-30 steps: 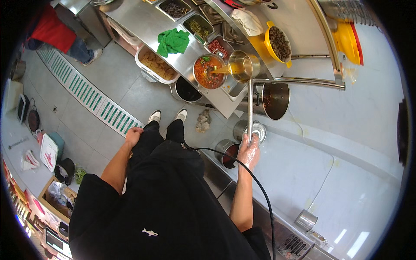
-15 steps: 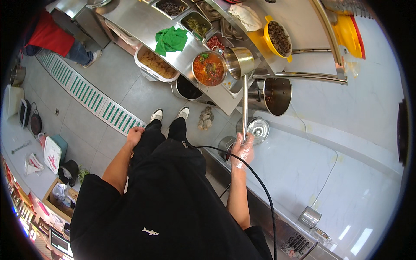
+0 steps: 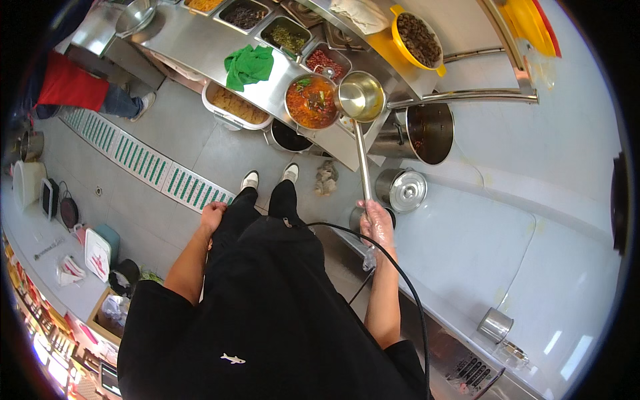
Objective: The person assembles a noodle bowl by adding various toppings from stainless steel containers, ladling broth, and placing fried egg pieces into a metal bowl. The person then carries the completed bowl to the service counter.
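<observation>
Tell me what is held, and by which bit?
The right grip holds the ladle by its long handle, near the end; the left grip, I cannot tell.

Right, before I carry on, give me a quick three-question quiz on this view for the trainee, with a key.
1. Which hand grips the handle of the long-handled pot?
2. True or false: in the picture, the round vessel of red broth is left of that pot's bowl.
3. Which of these lies on the steel counter? A) green cloth B) blue sponge C) wooden spoon

Key: 1. The right hand; 2. True; 3. A.
</observation>
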`<state>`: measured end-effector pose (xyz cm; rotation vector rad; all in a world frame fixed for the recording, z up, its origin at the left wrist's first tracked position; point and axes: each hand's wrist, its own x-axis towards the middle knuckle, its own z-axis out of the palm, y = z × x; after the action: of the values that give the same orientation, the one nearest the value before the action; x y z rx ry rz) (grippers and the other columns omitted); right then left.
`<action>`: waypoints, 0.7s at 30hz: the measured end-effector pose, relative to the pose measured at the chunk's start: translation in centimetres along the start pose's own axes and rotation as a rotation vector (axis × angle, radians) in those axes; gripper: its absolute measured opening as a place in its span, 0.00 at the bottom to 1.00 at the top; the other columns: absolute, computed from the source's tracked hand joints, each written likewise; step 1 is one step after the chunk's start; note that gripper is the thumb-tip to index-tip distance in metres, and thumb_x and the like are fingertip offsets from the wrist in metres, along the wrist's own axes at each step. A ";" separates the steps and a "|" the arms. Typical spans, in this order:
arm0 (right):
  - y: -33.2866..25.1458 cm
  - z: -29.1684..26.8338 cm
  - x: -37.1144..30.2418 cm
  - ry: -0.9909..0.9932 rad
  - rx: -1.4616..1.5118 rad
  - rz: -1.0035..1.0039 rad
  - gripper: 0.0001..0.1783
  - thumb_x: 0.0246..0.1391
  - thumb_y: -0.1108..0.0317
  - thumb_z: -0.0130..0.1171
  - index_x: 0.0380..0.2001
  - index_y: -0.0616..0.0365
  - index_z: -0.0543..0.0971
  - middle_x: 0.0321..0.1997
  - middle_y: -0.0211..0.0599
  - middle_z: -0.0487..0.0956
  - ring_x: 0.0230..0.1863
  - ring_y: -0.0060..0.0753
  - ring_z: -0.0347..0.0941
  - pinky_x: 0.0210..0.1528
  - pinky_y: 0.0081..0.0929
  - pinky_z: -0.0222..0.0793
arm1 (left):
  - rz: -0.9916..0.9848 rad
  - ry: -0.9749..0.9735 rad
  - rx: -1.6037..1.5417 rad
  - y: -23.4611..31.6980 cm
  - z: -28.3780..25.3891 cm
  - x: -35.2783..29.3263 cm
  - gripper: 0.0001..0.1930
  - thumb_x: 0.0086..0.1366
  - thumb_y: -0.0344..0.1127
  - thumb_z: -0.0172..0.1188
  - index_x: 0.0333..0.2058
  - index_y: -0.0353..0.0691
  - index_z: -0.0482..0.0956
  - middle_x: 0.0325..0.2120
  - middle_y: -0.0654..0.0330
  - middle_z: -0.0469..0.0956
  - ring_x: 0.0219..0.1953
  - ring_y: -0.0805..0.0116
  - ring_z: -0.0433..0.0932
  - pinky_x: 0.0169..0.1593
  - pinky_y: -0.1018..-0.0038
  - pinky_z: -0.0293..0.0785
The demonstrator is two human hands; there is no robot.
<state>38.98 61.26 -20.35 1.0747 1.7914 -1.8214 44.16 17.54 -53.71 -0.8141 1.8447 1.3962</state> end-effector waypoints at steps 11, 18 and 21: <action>-2.1 -12.3 -4.7 0.307 0.160 -0.039 0.28 0.70 0.40 0.49 0.43 0.58 0.77 0.14 0.19 0.58 0.08 0.14 0.48 0.08 0.18 0.41 | 0.049 0.014 0.048 -0.7 3.0 1.2 0.12 0.68 0.35 0.61 0.43 0.35 0.86 0.36 0.60 0.86 0.41 0.70 0.81 0.48 0.73 0.76; -7.3 -23.8 4.3 0.462 -0.082 0.060 0.30 0.67 0.35 0.51 0.39 0.54 0.78 0.14 0.21 0.63 0.10 0.20 0.55 0.13 0.24 0.49 | 0.071 -0.015 0.146 5.1 6.9 -0.1 0.11 0.67 0.34 0.61 0.43 0.34 0.86 0.38 0.58 0.86 0.43 0.70 0.81 0.52 0.73 0.74; -8.5 -29.3 13.1 0.410 -0.325 0.087 0.27 0.68 0.41 0.52 0.37 0.57 0.78 0.16 0.27 0.69 0.12 0.25 0.61 0.15 0.29 0.54 | 0.064 0.014 0.212 7.6 8.4 -0.7 0.12 0.66 0.32 0.61 0.45 0.34 0.86 0.39 0.57 0.86 0.43 0.69 0.82 0.53 0.73 0.75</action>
<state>32.06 93.65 -21.20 1.4359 2.1342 -1.2627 39.69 27.50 -50.68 -0.6642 2.0050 1.2100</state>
